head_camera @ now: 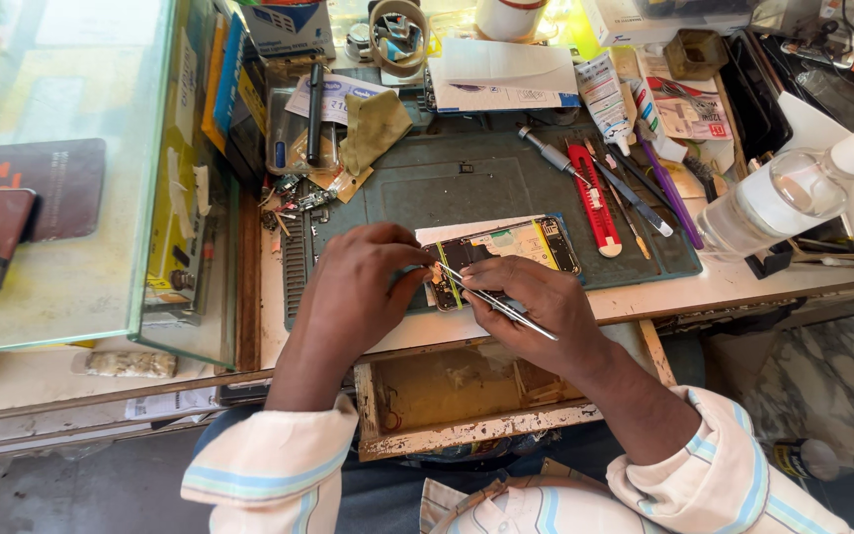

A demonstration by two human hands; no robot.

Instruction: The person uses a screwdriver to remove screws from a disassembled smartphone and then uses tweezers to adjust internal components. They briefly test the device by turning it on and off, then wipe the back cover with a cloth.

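An opened phone [521, 245] with its circuit boards and yellow battery area showing lies on a white sheet on the dark green work mat [467, 188]. My left hand [363, 287] rests on the phone's left end, fingertips pinching at its edge. My right hand [536, 302] holds metal tweezers [491, 297], their tips pointing at the phone's lower left corner, close to my left fingertips.
A red utility knife [595, 203], screwdrivers, a purple tool [669, 193] and glue tubes [605, 94] lie at the mat's right. A clear liquid bottle [783, 198] stands far right. A glass cabinet [61, 168] fills the left. An open wooden drawer [467, 396] sits below the desk edge.
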